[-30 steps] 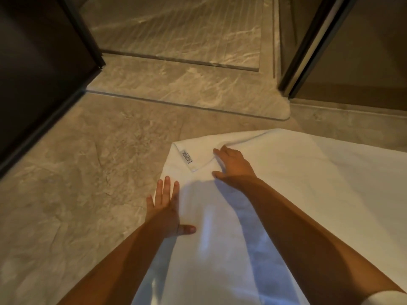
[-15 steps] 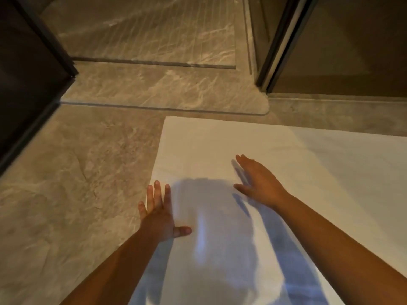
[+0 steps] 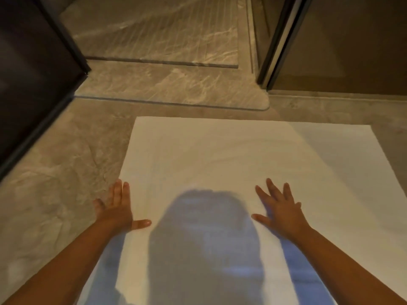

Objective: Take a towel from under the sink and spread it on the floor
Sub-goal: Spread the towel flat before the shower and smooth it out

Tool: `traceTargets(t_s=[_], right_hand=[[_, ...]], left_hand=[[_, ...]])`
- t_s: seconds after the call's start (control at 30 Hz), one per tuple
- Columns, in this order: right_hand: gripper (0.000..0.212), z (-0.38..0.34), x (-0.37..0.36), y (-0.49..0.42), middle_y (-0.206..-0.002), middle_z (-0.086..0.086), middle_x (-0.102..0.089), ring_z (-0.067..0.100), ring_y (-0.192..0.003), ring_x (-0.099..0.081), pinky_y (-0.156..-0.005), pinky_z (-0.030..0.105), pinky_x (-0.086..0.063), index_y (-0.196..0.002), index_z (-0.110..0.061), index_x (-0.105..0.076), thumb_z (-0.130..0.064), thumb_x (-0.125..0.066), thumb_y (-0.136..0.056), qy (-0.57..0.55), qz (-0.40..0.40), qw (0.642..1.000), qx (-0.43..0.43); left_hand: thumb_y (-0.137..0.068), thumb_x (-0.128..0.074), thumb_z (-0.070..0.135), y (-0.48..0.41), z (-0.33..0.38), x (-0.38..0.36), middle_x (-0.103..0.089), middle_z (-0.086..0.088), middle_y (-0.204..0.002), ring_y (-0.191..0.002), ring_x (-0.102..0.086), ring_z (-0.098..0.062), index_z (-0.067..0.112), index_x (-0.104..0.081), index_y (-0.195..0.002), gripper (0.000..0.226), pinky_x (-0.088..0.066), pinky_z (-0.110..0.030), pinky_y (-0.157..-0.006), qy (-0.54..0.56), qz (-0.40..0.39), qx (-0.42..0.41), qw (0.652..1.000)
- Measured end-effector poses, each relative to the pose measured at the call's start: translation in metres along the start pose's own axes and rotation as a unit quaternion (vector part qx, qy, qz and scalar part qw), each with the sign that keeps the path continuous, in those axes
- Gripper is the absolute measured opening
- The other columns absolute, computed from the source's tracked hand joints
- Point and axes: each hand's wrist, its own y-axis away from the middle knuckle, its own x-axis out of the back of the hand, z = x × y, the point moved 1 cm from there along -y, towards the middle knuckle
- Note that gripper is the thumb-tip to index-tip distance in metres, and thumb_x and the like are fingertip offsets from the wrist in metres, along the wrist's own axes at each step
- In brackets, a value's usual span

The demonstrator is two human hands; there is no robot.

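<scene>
Head view: both bare forearms enter from the bottom edge and reach onto a white towel (image 3: 220,155) that lies flat on the marbled grey-brown floor (image 3: 55,183). The left hand (image 3: 116,211) lies palm down across the towel's left edge, its fingers straight and held close together and its thumb stretched out sideways on the cloth. The right hand (image 3: 279,213) lies palm down inside the towel, right of its middle, with fingers and thumb spread wide; neither hand pinches or grips the fabric. Between the hands, a dark bluish shadow (image 3: 204,238) of the person covers the near part of the towel. The towel is plain and shows only faint ripples; its left and far edges are straight, and its near end runs out of frame. A diagonal line separates the warmly lit main area from a paler grey part at the towel's far right; whether this is a crease or a light boundary cannot be told. Just beyond the towel's far edge, apart from it, lies a low stone sill (image 3: 171,84) with a rounded right corner. Beyond the sill lies a grooved stone surface (image 3: 154,29). Left of the towel, well apart, stands a dark panel (image 3: 28,73). Beyond the towel's far right corner rises a dark door frame (image 3: 277,40).
</scene>
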Motion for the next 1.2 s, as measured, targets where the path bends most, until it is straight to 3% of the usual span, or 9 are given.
traceTargets(t_s=[0.23, 0.4, 0.57, 0.7, 0.9, 1.2], right_hand=[[0.076, -0.103, -0.003, -0.037, -0.156, -0.003, 0.013, 0.042, -0.139, 0.014, -0.100, 0.071, -0.020, -0.142, -0.039, -0.006, -0.060, -0.048, -0.082, -0.036, -0.005, 0.998, 0.057], [0.075, -0.143, 0.004, -0.050, -0.157, -0.005, 0.006, 0.040, -0.140, 0.010, -0.106, 0.065, -0.017, -0.143, -0.035, -0.007, -0.054, -0.050, -0.085, -0.062, -0.025, 0.992, 0.106], [0.086, -0.096, 0.008, -0.031, -0.157, -0.002, 0.007, 0.031, -0.142, 0.004, -0.106, 0.064, -0.016, -0.143, -0.037, -0.006, -0.065, -0.052, -0.076, -0.016, 0.011, 0.990, 0.143], [0.097, -0.036, 0.001, -0.014, -0.155, -0.002, 0.020, 0.038, -0.140, 0.015, -0.103, 0.067, -0.019, -0.142, -0.040, 0.006, -0.075, -0.049, -0.069, 0.055, -0.034, 0.993, 0.101], [0.099, -0.041, 0.005, -0.020, -0.154, -0.003, 0.021, 0.041, -0.138, 0.019, -0.101, 0.071, -0.018, -0.142, -0.038, 0.003, -0.071, -0.055, -0.069, 0.015, -0.049, 0.993, 0.104], [0.099, -0.074, 0.002, -0.039, -0.154, -0.004, 0.021, 0.040, -0.138, 0.021, -0.101, 0.073, -0.014, -0.142, -0.040, 0.002, -0.070, -0.057, -0.068, -0.006, -0.039, 0.995, 0.087]], left_hand=[[-0.070, -0.056, 0.068, 0.013, -0.079, 0.004, 0.021, -0.017, -0.152, -0.140, 0.016, -0.032, 0.010, 0.015, -0.141, 0.116, -0.008, -0.059, -0.111, 0.018, 0.043, 0.055, 0.997], [-0.073, -0.056, 0.063, 0.026, -0.046, -0.002, 0.007, -0.011, -0.156, -0.141, 0.012, -0.031, 0.028, -0.008, -0.144, 0.092, -0.009, -0.063, -0.109, 0.137, 0.134, -0.008, 0.981], [-0.062, -0.049, 0.080, 0.038, 0.014, -0.037, 0.032, -0.014, -0.149, -0.135, 0.025, -0.042, 0.042, 0.015, -0.138, 0.106, -0.013, -0.074, -0.098, 0.237, 0.024, 0.039, 0.970], [-0.057, -0.056, 0.079, 0.030, 0.005, -0.044, 0.038, -0.012, -0.146, -0.134, 0.029, -0.040, 0.045, 0.024, -0.133, 0.116, -0.016, -0.077, -0.095, 0.196, 0.052, 0.067, 0.977], [-0.045, -0.051, 0.085, 0.006, -0.028, -0.038, 0.026, -0.013, -0.151, -0.137, 0.018, -0.041, 0.045, 0.035, -0.121, 0.122, -0.025, -0.077, -0.094, 0.138, 0.100, 0.062, 0.983], [-0.056, -0.065, 0.072, -0.023, -0.060, -0.006, 0.033, -0.011, -0.149, -0.136, 0.025, -0.039, 0.047, 0.022, -0.133, 0.119, -0.019, -0.077, -0.095, 0.137, 0.049, 0.033, 0.989]])
